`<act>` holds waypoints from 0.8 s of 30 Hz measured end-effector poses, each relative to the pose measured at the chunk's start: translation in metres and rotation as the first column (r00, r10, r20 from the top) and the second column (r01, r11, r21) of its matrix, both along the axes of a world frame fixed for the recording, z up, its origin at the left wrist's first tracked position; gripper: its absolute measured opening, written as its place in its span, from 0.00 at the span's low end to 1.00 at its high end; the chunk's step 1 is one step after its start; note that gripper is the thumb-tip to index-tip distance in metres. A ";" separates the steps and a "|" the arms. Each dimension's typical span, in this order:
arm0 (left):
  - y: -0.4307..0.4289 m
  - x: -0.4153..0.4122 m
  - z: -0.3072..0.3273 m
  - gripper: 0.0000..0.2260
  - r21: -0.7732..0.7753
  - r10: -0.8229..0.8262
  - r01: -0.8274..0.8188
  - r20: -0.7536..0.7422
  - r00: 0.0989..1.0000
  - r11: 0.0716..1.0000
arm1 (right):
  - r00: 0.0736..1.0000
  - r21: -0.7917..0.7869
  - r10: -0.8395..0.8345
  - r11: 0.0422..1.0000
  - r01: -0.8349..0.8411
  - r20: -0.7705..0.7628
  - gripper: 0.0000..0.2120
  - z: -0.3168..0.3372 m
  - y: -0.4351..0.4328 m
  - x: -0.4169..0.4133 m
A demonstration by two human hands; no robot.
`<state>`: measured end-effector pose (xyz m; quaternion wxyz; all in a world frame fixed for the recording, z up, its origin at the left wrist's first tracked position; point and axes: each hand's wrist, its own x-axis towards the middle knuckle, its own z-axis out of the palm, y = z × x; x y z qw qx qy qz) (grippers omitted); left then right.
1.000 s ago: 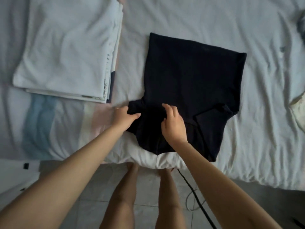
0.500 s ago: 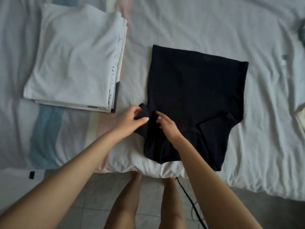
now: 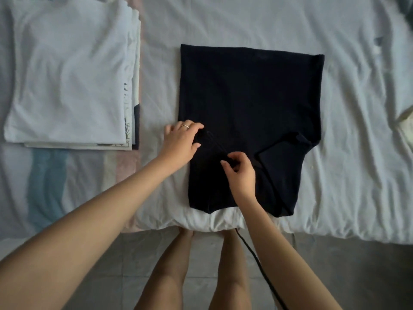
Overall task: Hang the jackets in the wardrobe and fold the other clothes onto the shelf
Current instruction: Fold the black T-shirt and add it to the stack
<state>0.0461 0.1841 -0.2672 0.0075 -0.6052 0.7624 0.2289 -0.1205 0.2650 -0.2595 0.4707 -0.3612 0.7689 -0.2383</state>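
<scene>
A dark navy T-shirt (image 3: 250, 104) lies flat on the white bed sheet (image 3: 357, 130), its neck end toward me and its hem at the far side. My left hand (image 3: 181, 142) grips the shirt's left sleeve, folded in over the body. My right hand (image 3: 240, 171) pinches the same fold a little lower and to the right. The right sleeve (image 3: 286, 151) is folded in and lies flat. A pile of folded white clothes (image 3: 67, 74) sits on the bed to the left.
The bed's near edge runs just below the shirt, with tiled floor (image 3: 335, 276) and my legs beneath it. A black cable (image 3: 257, 260) trails over the floor. A pale item (image 3: 405, 121) pokes in at the right edge.
My left hand has carried the left sleeve inward over the shirt's body. My right hand has shifted right and now pinches the fold. The view has tilted down a little.
</scene>
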 end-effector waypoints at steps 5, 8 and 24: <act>-0.023 -0.002 -0.003 0.10 0.098 -0.077 0.072 0.052 0.996 0.993 | 0.990 -0.001 0.066 0.998 -0.067 -0.122 0.02 -0.004 -0.004 -0.003; -0.026 -0.002 -0.004 0.09 0.174 -0.051 0.050 0.004 0.999 0.984 | 0.973 -0.021 0.095 0.995 -0.102 -0.212 0.03 -0.003 -0.002 -0.005; -0.050 -0.010 0.005 0.05 0.223 -0.251 0.276 -0.134 0.959 0.935 | 0.959 -0.039 0.183 0.980 -0.196 -0.215 0.03 -0.010 0.003 -0.021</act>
